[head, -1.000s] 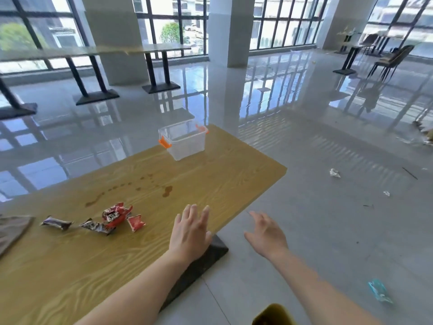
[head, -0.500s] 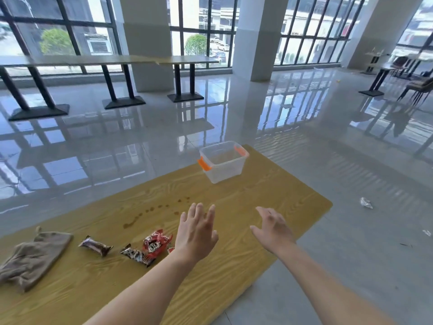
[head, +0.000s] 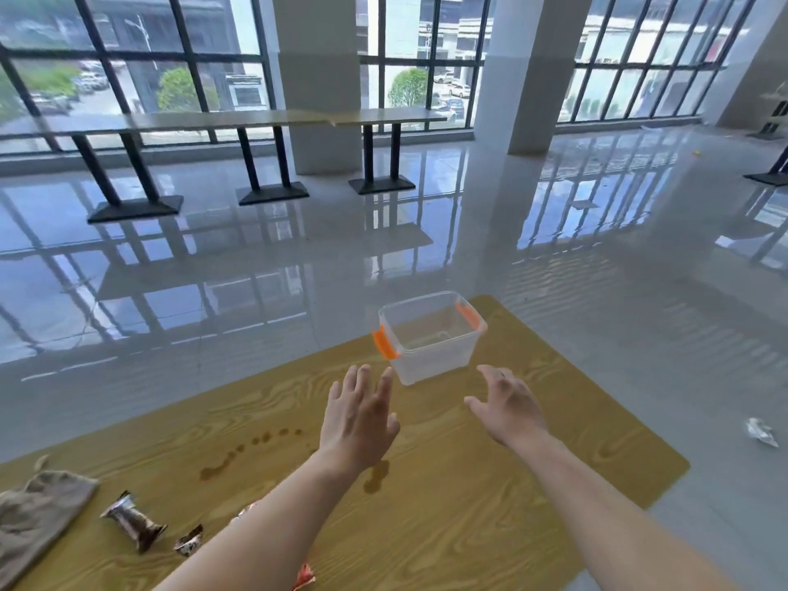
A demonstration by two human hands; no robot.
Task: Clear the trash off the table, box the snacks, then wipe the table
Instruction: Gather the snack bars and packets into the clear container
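Wood-grain table (head: 490, 526) not yet wiped: brown spill (head: 251, 450) trailing across the middle, one bigger blot just under the left forearm. Box (head: 430, 334) clear, orange-latched, lidless, standing at the far end with nothing visible inside, so boxing judged not begun. Snacks (head: 134, 522) lying at the near left edge (dark wrapper, a torn scrap beside it, red packet mostly hidden by the arm; full or spent, cannot tell). Cloth (head: 38, 509) crumpled at the far left corner, untouched. Left hand (head: 358, 420) and right hand (head: 507, 407) both spread and holding nothing, apart from each other, hovering above the tabletop just short of the box, one toward each side of it; probably reaching to fetch it nearer. Crumpled wrapper (head: 761, 432) on the floor to the right, well off the table. Glossy grey floor mirroring tall windows, white pillars, long tables on black bases beyond.
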